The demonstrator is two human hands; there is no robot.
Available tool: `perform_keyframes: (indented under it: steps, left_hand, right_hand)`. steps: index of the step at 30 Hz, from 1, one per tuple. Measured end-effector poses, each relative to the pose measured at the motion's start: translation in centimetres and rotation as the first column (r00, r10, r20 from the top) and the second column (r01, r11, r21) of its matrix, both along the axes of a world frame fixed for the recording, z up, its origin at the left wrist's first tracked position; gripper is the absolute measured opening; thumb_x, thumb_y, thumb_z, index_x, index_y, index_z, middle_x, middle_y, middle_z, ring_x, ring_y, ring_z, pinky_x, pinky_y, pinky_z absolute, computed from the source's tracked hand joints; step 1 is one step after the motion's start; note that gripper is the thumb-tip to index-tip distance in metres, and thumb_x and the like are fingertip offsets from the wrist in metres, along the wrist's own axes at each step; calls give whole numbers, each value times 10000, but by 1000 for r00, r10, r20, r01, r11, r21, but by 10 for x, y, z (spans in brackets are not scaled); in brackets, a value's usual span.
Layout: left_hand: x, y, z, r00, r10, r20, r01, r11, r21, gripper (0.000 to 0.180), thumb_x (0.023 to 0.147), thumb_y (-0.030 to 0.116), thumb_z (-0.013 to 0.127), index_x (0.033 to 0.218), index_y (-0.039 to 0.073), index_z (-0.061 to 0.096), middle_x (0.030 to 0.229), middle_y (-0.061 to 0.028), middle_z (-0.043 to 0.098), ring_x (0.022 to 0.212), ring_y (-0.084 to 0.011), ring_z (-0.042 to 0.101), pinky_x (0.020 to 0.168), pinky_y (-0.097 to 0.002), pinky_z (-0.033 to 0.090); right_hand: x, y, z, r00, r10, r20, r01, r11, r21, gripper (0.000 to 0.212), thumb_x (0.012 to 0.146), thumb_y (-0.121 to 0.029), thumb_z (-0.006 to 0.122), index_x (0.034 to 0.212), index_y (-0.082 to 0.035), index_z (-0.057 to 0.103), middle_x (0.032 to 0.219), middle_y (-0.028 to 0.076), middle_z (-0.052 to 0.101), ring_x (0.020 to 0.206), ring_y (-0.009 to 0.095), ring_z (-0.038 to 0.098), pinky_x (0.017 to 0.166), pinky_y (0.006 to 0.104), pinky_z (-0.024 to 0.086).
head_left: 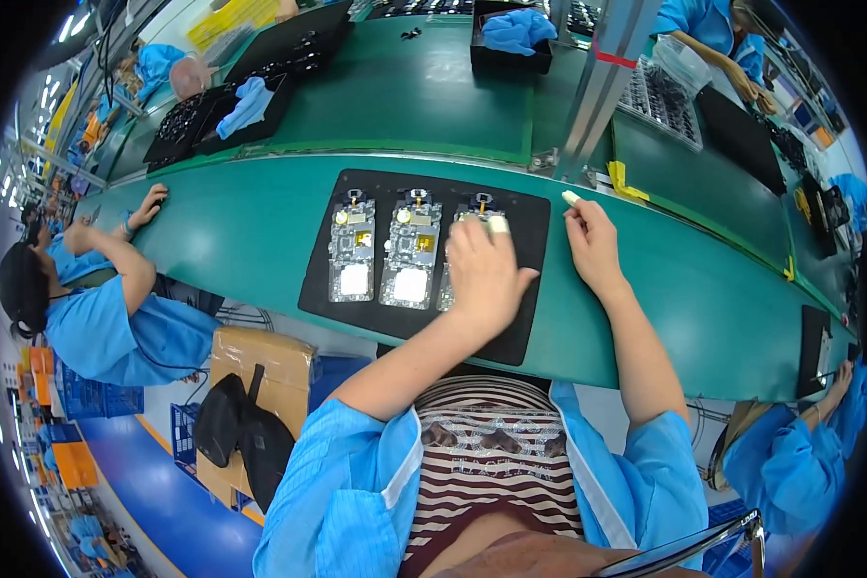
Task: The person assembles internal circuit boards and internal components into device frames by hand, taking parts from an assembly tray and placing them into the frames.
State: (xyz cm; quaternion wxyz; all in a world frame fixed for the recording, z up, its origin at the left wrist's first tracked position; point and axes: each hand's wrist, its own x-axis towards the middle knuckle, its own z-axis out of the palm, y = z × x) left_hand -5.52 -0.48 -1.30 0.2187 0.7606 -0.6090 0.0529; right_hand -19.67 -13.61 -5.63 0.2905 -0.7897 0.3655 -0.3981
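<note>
Three phone circuit boards lie in a row on a black mat: the left board (353, 250), the middle board (412, 252) and the right board (479, 204). Each has a small dark module at its far end and a pale square lower down. My left hand (484, 275) rests over the right board, hiding most of it. Its fingers reach forward, the thumb stands apart, and a pale finger cot covers one fingertip. Beside the mat's right edge, my right hand (594, 241) lies on the green bench, fingers loosely bent, its index in a pale cot. I see nothing held in it.
The black mat (538, 226) lies on the green bench (250, 226). Behind runs a raised green line with black trays and blue gloves (518, 31). A metal post (602, 96) rises at its edge. Co-workers sit left (116, 299) and right (790, 472).
</note>
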Motion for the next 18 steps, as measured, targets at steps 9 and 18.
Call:
perform_keyframes:
  steps: [9,18]
  left_hand:
    - [34,-5,13,999,20,38,-30,961,276,158,824,102,588,888,-41,565,818,-222,643,712,-354,662,622,-444,528]
    - [52,3,15,604,-116,-788,316,943,103,83,865,49,578,866,-34,581,601,-69,553,518,-96,453,476,-269,348]
  right_hand:
    - [-5,10,11,997,72,6,-73,994,83,238,885,-5,518,1115,12,578,878,69,553,741,138,517,671,253,427]
    - [-1,18,16,783,167,599,-597,476,646,348,990,-183,436,1271,4,518,1147,109,613,1032,166,590,884,314,477]
